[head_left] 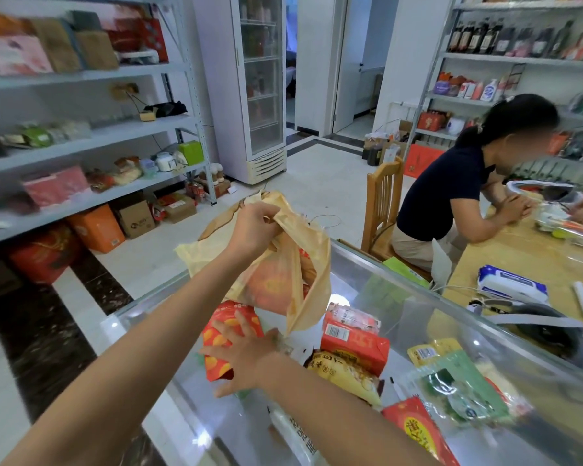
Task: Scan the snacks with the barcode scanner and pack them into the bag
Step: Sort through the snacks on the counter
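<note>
- Lifts the thin yellow bag (312,260) by its rim, pinched in the left hand (254,230), above the glass counter (189,415); goods show through inside.
- Lays the right hand (246,354), fingers spread straight, on a red snack packet (229,319) just beside the bag.
- Probably handles light, crinkly, slippery; best pinched at a sealed edge.

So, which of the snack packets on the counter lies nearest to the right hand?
The red packet with orange circles, leftmost, below the bag. The right hand spreads over it; the other packets lie farther right.
</note>
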